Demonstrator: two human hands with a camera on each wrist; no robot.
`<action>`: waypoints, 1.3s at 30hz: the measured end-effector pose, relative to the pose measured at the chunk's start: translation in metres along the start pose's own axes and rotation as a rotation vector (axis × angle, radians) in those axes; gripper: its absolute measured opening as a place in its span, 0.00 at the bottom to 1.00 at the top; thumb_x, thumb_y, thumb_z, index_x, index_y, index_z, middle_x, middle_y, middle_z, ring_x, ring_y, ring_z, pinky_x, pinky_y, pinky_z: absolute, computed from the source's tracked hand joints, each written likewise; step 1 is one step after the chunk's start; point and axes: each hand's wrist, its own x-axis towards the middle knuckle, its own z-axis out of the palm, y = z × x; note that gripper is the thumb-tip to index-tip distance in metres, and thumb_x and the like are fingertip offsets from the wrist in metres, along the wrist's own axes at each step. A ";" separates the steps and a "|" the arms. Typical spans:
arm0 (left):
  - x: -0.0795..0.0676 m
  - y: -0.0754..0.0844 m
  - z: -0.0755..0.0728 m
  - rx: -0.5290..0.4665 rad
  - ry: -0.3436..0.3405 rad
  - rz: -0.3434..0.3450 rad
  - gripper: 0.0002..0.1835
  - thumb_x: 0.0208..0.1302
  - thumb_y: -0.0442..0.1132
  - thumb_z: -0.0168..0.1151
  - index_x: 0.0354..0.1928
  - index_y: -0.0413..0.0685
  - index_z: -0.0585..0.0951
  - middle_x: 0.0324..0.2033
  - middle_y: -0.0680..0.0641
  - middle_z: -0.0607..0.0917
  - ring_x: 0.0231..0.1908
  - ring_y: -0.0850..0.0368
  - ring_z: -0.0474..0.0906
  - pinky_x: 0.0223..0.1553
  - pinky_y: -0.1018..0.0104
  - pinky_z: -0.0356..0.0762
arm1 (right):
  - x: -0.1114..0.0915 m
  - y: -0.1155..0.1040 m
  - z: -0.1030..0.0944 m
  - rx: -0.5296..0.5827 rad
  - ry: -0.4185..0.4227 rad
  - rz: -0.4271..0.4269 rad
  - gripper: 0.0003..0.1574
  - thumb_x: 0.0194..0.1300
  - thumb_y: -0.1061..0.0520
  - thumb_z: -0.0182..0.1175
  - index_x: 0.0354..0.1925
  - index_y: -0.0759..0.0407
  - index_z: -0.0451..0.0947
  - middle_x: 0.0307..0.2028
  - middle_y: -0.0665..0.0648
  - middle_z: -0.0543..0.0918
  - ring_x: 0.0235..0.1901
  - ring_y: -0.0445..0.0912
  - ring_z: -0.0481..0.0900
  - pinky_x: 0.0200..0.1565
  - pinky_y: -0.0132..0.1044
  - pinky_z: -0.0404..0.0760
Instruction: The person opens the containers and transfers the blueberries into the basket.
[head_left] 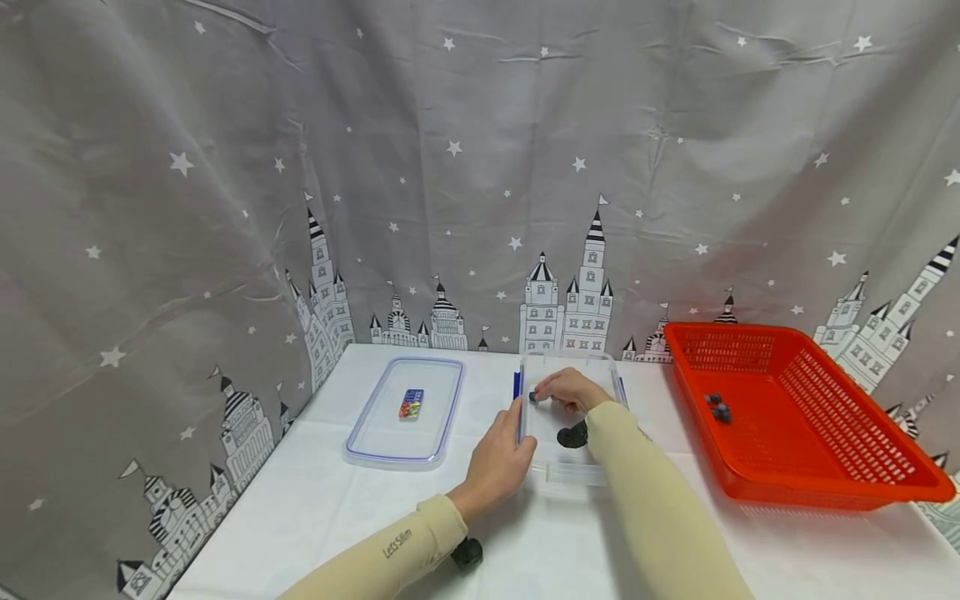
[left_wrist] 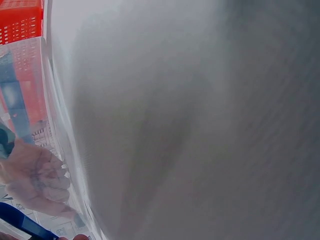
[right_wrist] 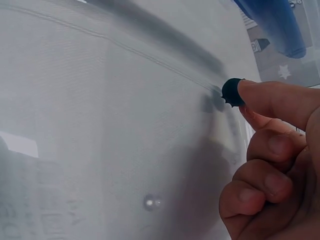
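A clear plastic container (head_left: pixel 551 450) with blue side latches stands on the white table, without its lid. My left hand (head_left: pixel 498 458) grips its left side; fingertips (left_wrist: pixel 80 237) show by a blue latch (left_wrist: pixel 22 220) in the left wrist view. Inside the container, near its far left part, my right hand (head_left: pixel 573 390) pinches a dark blueberry (right_wrist: pixel 232 92) between thumb and forefinger, its crown facing down. The other fingers of that hand are curled. Through the clear wall, the right hand (left_wrist: pixel 37 180) also shows in the left wrist view.
To the right stands a red perforated basket (head_left: pixel 810 450) with several blueberries (head_left: pixel 718 408) at its left side. The clear lid with a blue seal (head_left: pixel 375 429) lies at left, bearing a small colourful label (head_left: pixel 411 404). A grey curtain (head_left: pixel 465 208) hangs behind the table.
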 end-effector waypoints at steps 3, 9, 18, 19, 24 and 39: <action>0.000 0.001 0.000 -0.005 -0.001 -0.004 0.36 0.69 0.46 0.48 0.76 0.41 0.60 0.55 0.43 0.78 0.45 0.53 0.76 0.52 0.52 0.77 | 0.002 0.001 0.001 -0.013 0.000 -0.008 0.17 0.60 0.59 0.67 0.48 0.61 0.87 0.13 0.45 0.64 0.15 0.39 0.59 0.21 0.31 0.59; -0.002 -0.001 0.001 -0.007 -0.002 -0.004 0.36 0.68 0.46 0.47 0.77 0.42 0.60 0.57 0.43 0.78 0.46 0.54 0.76 0.53 0.52 0.77 | 0.004 0.003 0.005 -0.017 0.035 -0.003 0.16 0.58 0.59 0.69 0.47 0.61 0.88 0.13 0.46 0.64 0.15 0.39 0.58 0.20 0.31 0.59; -0.005 -0.002 0.001 -0.011 -0.012 -0.021 0.36 0.68 0.45 0.48 0.76 0.41 0.61 0.56 0.43 0.78 0.45 0.54 0.75 0.52 0.52 0.77 | 0.003 0.002 0.012 -0.062 0.038 0.021 0.13 0.59 0.58 0.69 0.44 0.59 0.88 0.13 0.46 0.64 0.14 0.39 0.57 0.19 0.31 0.58; -0.005 -0.002 0.001 -0.011 -0.010 -0.017 0.36 0.68 0.45 0.48 0.76 0.41 0.61 0.55 0.43 0.78 0.44 0.54 0.75 0.51 0.52 0.77 | 0.002 0.002 0.011 -0.069 0.038 0.016 0.13 0.59 0.58 0.69 0.43 0.59 0.88 0.13 0.47 0.64 0.14 0.40 0.57 0.19 0.31 0.58; 0.000 0.000 0.001 0.008 0.006 0.006 0.35 0.69 0.45 0.48 0.76 0.41 0.61 0.54 0.44 0.78 0.41 0.55 0.74 0.47 0.55 0.77 | -0.001 -0.004 0.002 -0.073 0.054 -0.009 0.15 0.57 0.58 0.69 0.44 0.62 0.87 0.15 0.47 0.62 0.13 0.40 0.56 0.19 0.31 0.59; 0.001 0.000 0.001 -0.010 -0.006 -0.013 0.35 0.70 0.45 0.47 0.76 0.39 0.60 0.59 0.41 0.78 0.49 0.50 0.78 0.55 0.50 0.77 | -0.011 -0.022 -0.039 -0.072 0.066 -0.078 0.25 0.58 0.55 0.69 0.52 0.65 0.85 0.16 0.47 0.60 0.13 0.38 0.55 0.20 0.29 0.62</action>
